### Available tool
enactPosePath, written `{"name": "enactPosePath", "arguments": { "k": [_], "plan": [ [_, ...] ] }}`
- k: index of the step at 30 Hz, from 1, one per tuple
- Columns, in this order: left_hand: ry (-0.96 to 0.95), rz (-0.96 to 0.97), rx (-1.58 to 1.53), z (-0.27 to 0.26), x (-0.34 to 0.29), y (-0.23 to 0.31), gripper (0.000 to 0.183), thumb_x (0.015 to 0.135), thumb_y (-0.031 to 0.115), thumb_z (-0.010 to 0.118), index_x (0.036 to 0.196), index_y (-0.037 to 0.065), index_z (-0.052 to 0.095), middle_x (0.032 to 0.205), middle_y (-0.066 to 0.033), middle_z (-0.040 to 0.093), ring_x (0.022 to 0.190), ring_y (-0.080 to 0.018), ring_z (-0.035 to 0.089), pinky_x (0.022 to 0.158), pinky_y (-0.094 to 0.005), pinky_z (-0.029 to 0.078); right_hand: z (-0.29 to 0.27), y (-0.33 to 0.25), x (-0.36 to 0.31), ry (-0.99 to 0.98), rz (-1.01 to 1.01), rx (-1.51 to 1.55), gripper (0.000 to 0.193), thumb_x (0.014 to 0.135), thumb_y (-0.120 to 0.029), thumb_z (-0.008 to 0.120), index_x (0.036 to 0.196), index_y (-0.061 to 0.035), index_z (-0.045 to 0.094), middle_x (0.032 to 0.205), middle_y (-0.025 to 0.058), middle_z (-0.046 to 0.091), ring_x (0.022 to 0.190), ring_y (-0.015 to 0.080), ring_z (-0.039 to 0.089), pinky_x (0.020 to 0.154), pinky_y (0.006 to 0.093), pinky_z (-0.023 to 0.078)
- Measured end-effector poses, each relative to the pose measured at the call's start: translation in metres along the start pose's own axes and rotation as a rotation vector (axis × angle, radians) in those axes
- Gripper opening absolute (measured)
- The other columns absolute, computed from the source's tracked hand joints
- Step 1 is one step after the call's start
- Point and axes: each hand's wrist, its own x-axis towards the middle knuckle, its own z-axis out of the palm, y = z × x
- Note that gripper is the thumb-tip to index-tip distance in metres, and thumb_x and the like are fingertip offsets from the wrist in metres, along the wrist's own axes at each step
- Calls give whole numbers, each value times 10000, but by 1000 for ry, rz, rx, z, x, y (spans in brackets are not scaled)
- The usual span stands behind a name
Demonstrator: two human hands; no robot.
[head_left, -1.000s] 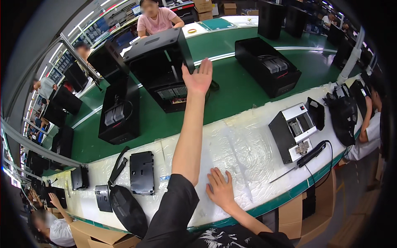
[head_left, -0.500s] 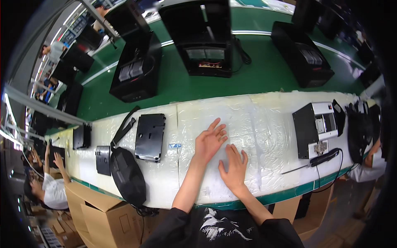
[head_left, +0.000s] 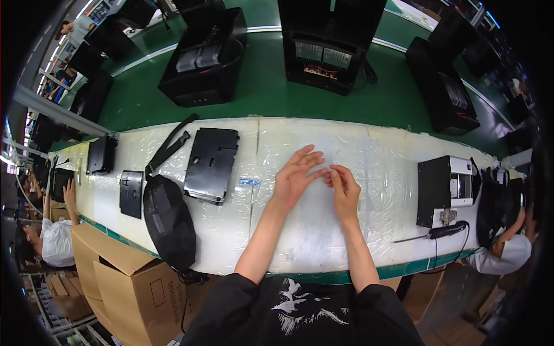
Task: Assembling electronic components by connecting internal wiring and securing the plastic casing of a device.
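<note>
My left hand (head_left: 293, 180) is over the middle of the bench, palm turned up, its fingers loosely stretched and apart with nothing seen in them. Close to its fingertips, my right hand (head_left: 346, 195) has its thumb and fingers drawn together in a pinch. Whatever is between them, if anything, is too small to make out. Both hands are above the plastic-wrapped white bench top (head_left: 311, 242). A small blue-and-white strip (head_left: 249, 181) lies left of my left hand, and beyond it a stack of flat black plastic panels (head_left: 212, 164).
A black bag (head_left: 168, 222) with a strap and a smaller black panel (head_left: 131, 193) lie left. At right are a black-and-silver boxy device (head_left: 444, 190) and a corded black-handled tool (head_left: 447, 229). Black cabinets (head_left: 205, 63) stand on the green surface beyond. A cardboard box (head_left: 127, 277) stands below left.
My right hand has moved up and right, its fingers going from spread to pinched beside the left fingertips. My left hand's fingers now point more to the right. The view has shifted.
</note>
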Motion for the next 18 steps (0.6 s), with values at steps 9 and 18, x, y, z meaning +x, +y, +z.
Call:
{"name": "enactPosePath", "arguments": {
  "k": [9, 18],
  "plan": [
    [-17, -3, 110, -2, 2, -1, 510, 808, 100, 433, 1309, 11, 404, 1249, -173, 505, 1174, -268, 479, 1016, -448, 368, 0, 3, 1, -15, -24, -79, 166, 914, -94, 549, 1029, 0, 622, 856, 87, 655, 730, 128, 622, 661, 248, 494],
    [-72, -2, 159, 0, 4, -3, 522, 798, 101, 435, 1309, 3, 393, 1246, -190, 496, 1157, -298, 488, 1016, -479, 369, -2, 5, 3, 56, -144, -198, 163, 867, -10, 550, 1008, 4, 631, 895, 86, 664, 754, 143, 633, 666, 255, 496]
  ]
}}
